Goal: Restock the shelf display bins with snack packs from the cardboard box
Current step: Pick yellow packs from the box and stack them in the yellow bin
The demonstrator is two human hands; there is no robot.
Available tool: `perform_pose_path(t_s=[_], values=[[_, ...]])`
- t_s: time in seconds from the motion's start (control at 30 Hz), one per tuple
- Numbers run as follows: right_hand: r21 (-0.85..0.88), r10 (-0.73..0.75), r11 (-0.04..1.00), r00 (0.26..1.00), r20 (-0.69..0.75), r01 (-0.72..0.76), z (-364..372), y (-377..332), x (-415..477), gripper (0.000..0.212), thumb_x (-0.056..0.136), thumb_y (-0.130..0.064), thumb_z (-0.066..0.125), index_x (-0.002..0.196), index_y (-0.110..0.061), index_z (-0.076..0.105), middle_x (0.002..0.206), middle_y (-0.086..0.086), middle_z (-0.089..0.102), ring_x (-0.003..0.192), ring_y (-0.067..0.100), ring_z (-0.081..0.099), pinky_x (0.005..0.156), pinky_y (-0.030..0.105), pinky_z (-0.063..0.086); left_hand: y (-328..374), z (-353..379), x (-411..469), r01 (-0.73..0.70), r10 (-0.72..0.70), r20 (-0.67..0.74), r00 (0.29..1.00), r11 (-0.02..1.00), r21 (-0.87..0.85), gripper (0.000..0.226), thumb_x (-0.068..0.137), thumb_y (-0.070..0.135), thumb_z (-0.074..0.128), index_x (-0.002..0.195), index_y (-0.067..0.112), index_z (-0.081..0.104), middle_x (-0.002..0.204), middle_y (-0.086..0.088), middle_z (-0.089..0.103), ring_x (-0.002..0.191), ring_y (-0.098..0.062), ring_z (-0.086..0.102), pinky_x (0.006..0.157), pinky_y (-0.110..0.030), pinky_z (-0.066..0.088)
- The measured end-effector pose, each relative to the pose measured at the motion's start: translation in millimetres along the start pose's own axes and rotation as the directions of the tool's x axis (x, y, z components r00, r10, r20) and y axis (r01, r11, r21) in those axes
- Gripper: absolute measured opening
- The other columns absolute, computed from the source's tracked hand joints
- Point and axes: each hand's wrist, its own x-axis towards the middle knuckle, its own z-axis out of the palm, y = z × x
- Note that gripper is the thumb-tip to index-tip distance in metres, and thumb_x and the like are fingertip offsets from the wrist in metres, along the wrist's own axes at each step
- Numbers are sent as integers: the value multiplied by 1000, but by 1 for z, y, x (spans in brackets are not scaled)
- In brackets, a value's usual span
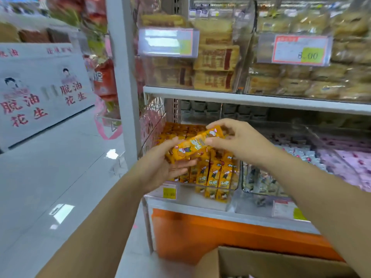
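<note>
Both hands hold a small stack of orange snack packs (193,145) above the clear display bin (230,199) on the lower shelf. My left hand (162,165) cups the stack's lower left end from beneath, fingers curled round it. My right hand (234,140) pinches the upper right end between thumb and fingers. The bin beneath holds several upright orange packs (212,175) of the same kind. A corner of the open cardboard box (261,261) shows at the bottom, its contents mostly out of view.
A neighbouring clear bin (261,183) holds dark-printed packs, and pink packs (345,157) lie further right. The upper shelf (251,99) carries bins of yellow-brown biscuits with price tags. A white upright post (124,77) stands left of the shelf, beside an open tiled aisle (50,177).
</note>
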Motion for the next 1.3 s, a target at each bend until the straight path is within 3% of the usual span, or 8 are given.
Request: perform_pose_path(t_s=[0.1, 0.23, 0.43, 0.67, 0.87, 1.03, 1.17, 1.3], values=[[-44, 5, 999, 999, -38, -7, 5, -4, 0, 25, 82, -32, 71, 105, -30, 61, 98, -2, 66, 79, 11, 62, 70, 24, 51, -5, -9, -6, -108, 117, -37, 992, 974, 198, 27, 88, 31, 59, 114, 22, 61, 118, -4, 67, 101, -19, 68, 87, -35, 55], [-176, -33, 984, 997, -67, 21, 21, -2, 4, 24, 78, -37, 73, 96, -28, 60, 83, -6, 59, 68, 5, 52, 64, 22, 44, -16, -20, -4, -240, 285, -187, 940, 943, 231, 28, 88, 16, 65, 114, 27, 60, 116, -6, 67, 98, -16, 68, 78, -32, 56], [-581, -30, 814, 997, -75, -19, 25, 15, 21, 16, 79, -49, 68, 89, -38, 61, 92, -21, 60, 100, 11, 55, 100, 38, 37, -11, -40, 19, -269, 454, -187, 871, 761, 591, 39, 82, 18, 73, 113, 32, 54, 110, 5, 62, 93, -13, 65, 80, -31, 55], [-830, -50, 556, 994, -93, -50, 26, 34, 41, 49, 85, -50, 61, 130, -37, 48, 132, -5, 46, 123, 17, 39, 106, 38, 24, -20, -23, 65, -178, 241, 69, 968, 464, 868, 27, 82, 21, 74, 105, 25, 59, 84, 5, 59, 63, 0, 47, 57, -9, 37], [-887, -28, 460, 999, 35, 44, 25, 44, 49, 49, 87, -30, 65, 132, -37, 48, 145, -2, 30, 132, 19, 33, 109, 40, 22, -39, -16, 79, -126, 211, 70, 975, 268, 955, 44, 82, 25, 74, 124, 24, 59, 109, -1, 42, 103, -20, 52, 83, -23, 36], [-683, -201, 730, 958, -205, 7, 26, 50, 37, 30, 87, -10, 63, 113, -26, 64, 130, -5, 48, 115, 24, 45, 98, 36, 39, -39, -14, 74, -121, 212, 48, 976, 348, 930, 50, 85, 22, 71, 130, 26, 52, 103, 1, 49, 91, -13, 50, 74, -22, 39], [-204, -126, 977, 937, -324, 61, 30, 35, 14, 29, 85, -13, 68, 102, -34, 57, 99, -13, 60, 82, 8, 60, 71, 20, 53, -25, -22, 65, -114, 205, 16, 979, 476, 872, 61, 86, 20, 70, 139, 28, 42, 104, 8, 52, 91, -14, 57, 78, -27, 50], [382, 171, 921, 962, -215, -78, 40, 26, 10, 25, 85, -8, 67, 96, -27, 55, 100, -2, 68, 81, 13, 70, 72, 30, 59, -9, -29, 44, -139, 156, -8, 988, 902, 408, 56, 86, 14, 68, 135, 28, 44, 112, 3, 57, 90, -18, 69, 77, -32, 59]])
